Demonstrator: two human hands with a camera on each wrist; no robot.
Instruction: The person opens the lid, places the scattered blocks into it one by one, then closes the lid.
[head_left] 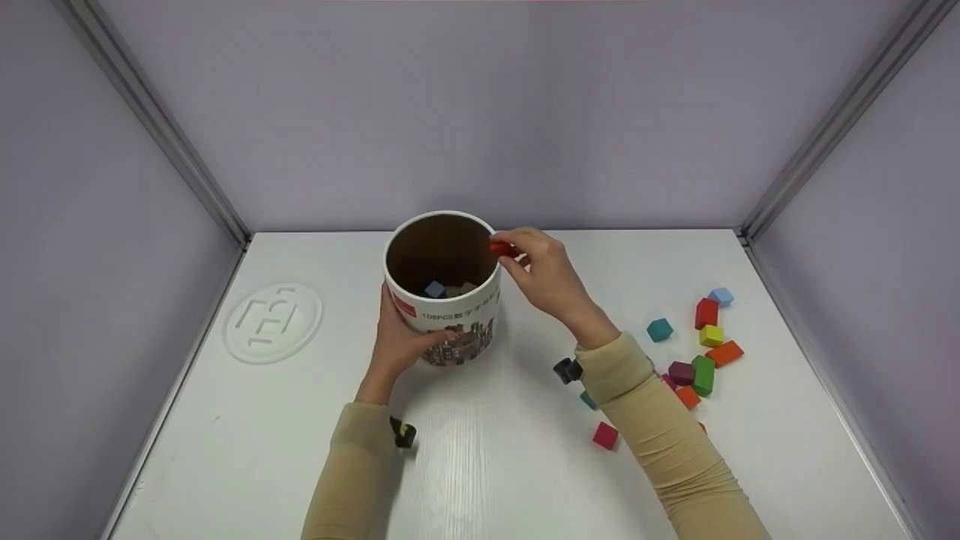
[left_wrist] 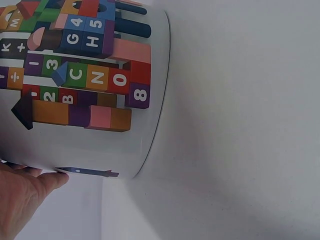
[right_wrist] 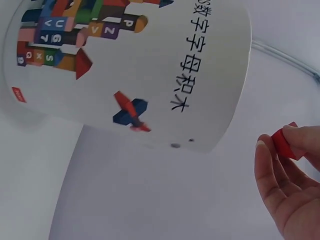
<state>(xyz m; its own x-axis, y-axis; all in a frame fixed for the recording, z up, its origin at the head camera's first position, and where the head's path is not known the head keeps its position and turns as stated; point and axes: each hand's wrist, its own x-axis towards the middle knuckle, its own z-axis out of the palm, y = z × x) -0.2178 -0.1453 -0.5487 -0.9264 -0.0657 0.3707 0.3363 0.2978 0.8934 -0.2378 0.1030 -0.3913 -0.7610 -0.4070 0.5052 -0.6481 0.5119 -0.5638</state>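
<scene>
A white printed bucket [head_left: 480, 311] stands upright on the table, its top uncovered, with a few blocks such as a light blue block [head_left: 435, 289] inside. My left hand [head_left: 399, 337] rests against its near left side, thumb across the printed picture; in the left wrist view, that hand [left_wrist: 25, 195] lies along the bucket wall. Between thumb and fingers, my right hand [head_left: 551, 277] pinches a red block [head_left: 501, 248] right at the bucket's right rim. The right wrist view shows the red block [right_wrist: 286, 145] held at the fingertips, beside the bucket's top edge.
Loose coloured blocks lie on the right of the table, among them a green block [head_left: 703, 375], a yellow block [head_left: 711, 335] and a teal block [head_left: 660, 329]. A crimson block [head_left: 605, 436] sits near the right sleeve. At left lies a white round lid [head_left: 274, 322]. Grey panels surround the table.
</scene>
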